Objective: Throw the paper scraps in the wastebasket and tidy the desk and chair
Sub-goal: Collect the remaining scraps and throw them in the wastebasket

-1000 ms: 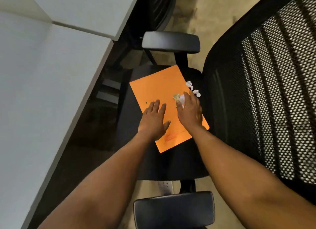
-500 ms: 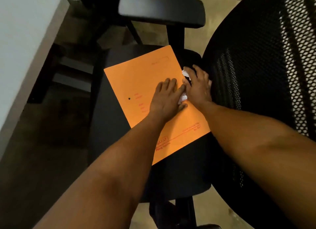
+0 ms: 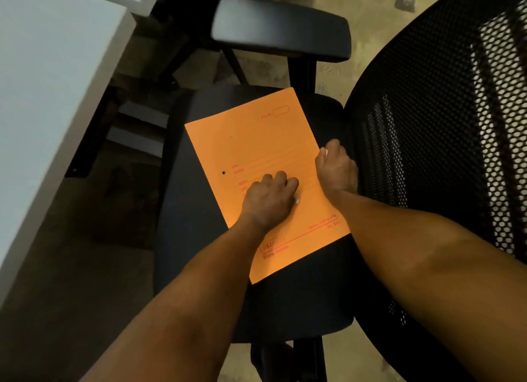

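Scrap-gathering on chair seat (image 3: 199, 239); left hand (image 3: 269, 200) fisted on paper scraps (image 3: 297, 201) over orange folder (image 3: 256, 153); right hand (image 3: 338, 168) pinching another; wastebasket next, unseen.

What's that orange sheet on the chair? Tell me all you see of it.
The orange folder looks like thin card, printed with red lines and text, with a small dark hole near its left edge. It lies flat and skewed on the black chair seat. The left hand rests curled on it; the right hand sits at its right edge.
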Available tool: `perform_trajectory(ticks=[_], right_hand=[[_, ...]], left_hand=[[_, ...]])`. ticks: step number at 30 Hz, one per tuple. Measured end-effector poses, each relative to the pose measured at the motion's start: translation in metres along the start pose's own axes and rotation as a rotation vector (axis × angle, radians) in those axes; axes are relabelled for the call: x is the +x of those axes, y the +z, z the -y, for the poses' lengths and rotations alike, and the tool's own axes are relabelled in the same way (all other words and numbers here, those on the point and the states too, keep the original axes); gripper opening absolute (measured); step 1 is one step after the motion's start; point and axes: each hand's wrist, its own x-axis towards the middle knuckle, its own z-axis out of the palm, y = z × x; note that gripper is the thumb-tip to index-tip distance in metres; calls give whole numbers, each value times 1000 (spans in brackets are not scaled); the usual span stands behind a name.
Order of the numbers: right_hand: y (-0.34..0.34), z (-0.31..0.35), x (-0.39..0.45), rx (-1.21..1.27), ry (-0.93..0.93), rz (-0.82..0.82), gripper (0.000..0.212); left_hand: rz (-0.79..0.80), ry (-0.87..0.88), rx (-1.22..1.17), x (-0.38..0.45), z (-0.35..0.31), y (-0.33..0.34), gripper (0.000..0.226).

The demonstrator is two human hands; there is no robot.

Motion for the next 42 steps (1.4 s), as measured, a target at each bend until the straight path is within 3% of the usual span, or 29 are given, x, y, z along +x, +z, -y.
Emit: perform_trajectory(ticks=[4,11,16,20,26,32,36,42], right_hand=[[-13,8,-10,52,95,33,23],[-18,20,-64,164,58,102,20],[-25,44,-104,206,-31,215,24],[-39,90,-143,221,-389,210,23],[-62,190,-226,302,-720,225,27],[-76,262,-344,369,-965,281,26],[-64,293,-464,405,-1079,419,24],[-11,306,-664,343,-1184,730,39]], left_hand=[[85,17,43,-31,22,-8,28],[173,-115,81,-75,36,-13,31],[6,-494,-169,-104,33,-29,26],[-214,-784,-366,-159,36,-50,27],[-396,-1073,-404,-304,36,-54,21],[-413,-1394,-445,-473,18,-33,14],[-459,-1582,-512,-598,-17,-11,10],[-658,-1843,-530,-767,-76,38,17]])
